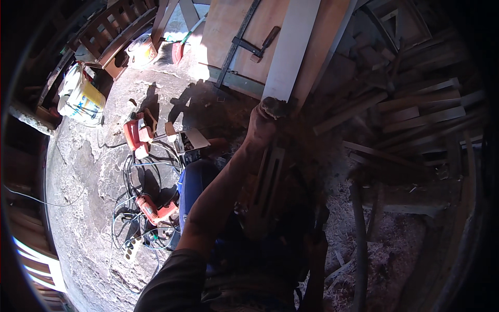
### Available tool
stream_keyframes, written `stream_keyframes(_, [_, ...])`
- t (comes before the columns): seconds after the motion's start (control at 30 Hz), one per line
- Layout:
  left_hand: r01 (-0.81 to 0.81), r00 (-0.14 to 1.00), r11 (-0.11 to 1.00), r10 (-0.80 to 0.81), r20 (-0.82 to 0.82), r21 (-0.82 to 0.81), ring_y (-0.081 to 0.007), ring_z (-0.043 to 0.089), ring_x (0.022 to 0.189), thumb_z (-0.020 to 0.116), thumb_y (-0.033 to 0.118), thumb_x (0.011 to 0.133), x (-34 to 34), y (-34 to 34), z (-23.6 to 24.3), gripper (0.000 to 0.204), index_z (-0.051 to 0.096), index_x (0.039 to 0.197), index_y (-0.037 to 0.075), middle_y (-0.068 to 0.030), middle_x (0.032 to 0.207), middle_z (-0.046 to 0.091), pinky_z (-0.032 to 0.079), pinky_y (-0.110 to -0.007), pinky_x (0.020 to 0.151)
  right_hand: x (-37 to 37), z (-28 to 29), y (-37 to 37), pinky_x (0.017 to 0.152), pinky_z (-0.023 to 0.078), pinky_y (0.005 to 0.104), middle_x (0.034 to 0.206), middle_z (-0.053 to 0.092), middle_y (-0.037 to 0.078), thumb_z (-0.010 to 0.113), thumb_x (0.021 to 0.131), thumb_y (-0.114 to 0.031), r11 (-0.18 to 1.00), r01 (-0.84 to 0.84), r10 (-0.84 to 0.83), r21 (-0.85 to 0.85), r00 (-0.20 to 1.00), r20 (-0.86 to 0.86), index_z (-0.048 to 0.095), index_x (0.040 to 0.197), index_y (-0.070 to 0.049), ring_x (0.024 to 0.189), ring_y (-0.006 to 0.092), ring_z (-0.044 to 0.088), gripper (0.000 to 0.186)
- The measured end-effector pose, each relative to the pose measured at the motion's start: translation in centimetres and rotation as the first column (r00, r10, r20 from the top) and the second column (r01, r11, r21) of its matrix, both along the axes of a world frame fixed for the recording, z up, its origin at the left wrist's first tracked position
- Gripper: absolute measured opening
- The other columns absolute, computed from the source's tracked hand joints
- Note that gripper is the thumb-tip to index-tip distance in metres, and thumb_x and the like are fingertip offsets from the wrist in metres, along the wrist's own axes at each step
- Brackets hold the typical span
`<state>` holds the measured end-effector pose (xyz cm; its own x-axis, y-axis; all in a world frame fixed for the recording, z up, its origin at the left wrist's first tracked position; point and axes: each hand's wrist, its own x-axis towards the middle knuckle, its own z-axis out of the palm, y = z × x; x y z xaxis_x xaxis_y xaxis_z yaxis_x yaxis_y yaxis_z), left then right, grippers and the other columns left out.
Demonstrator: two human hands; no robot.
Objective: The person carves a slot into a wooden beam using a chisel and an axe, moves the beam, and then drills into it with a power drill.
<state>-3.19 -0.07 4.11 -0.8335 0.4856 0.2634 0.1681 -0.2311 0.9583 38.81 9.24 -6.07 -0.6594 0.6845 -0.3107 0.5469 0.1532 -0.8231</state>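
Observation:
My left hand (261, 125) reaches forward, fingers closed around a dark, rough lump (275, 107) at the near end of a long pale board (292, 49). Shadow hides what the lump is. Below that hand, between my legs, stands a wooden piece (268, 179) with long dark slots. Deep in shadow at my right side, my right hand (314, 243) appears closed on a dark, narrow thing (321, 216) too dim to name. A bar clamp (247, 46) lies across wide wooden panels (270, 31) just beyond my left hand.
To the left, a red power tool (136, 136), a red drill (156, 209) and tangled cables lie on the rough floor (83, 182). Buckets (83, 99) and a broom (174, 51) stand farther back. Wood offcuts (421, 112) pile up at right, near a dark pole (358, 244).

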Motion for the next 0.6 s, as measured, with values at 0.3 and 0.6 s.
stream_keyframes(0.3, [0.152,0.987,0.987,-0.149,-0.063,0.043,-0.0076,0.065,0.089,0.078,0.006,0.083,2.6,-1.2,-2.2,0.024,0.065,0.103,0.004,0.0011,0.095,0.071,0.054,-0.027,0.082,-3.4,6.2,-3.1,0.079,0.054,0.0382,0.093,0.068,0.011,0.078,0.083,-0.025,0.989,-0.101,0.096,0.110,0.994,0.048,0.063,0.115,-0.001,0.085,0.0234,0.067,0.042])
stream_keyframes(0.6, [0.078,0.997,0.988,-0.075,-0.033,0.137,-0.0067,0.064,0.086,0.073,0.002,0.083,3.2,-0.3,-6.2,0.019,0.068,0.101,0.005,0.0005,0.095,0.072,0.053,-0.027,0.078,-12.9,12.6,-2.2,0.078,0.056,0.0456,0.114,0.065,0.024,0.071,0.092,-0.023,0.824,-0.297,0.433,0.483,0.880,-0.198,0.050,0.133,0.001,0.095,0.0419,0.068,0.052])
